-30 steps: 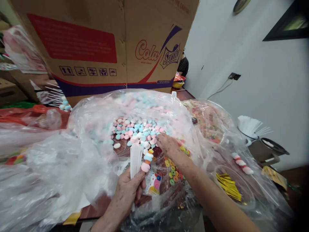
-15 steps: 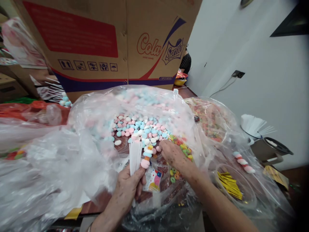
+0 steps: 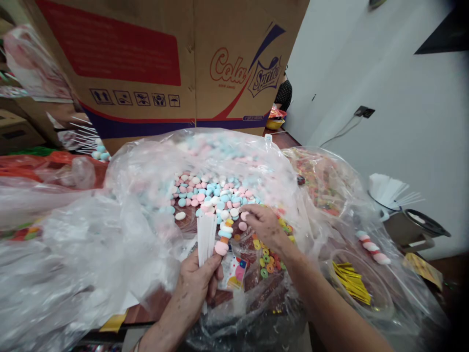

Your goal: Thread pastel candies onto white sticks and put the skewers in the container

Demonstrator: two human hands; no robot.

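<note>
Our left hand (image 3: 196,281) grips white sticks (image 3: 205,237) and a half-filled candy skewer (image 3: 224,234), pointing far; our right hand (image 3: 263,225), just right, pinches a candy (image 3: 244,215).

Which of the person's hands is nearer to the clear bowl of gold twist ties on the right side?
Right. The right hand rests among the candies, left of the clear plastic bowl of gold twist ties. The left hand, gripping a bundle of white sticks, is farther left.
</note>
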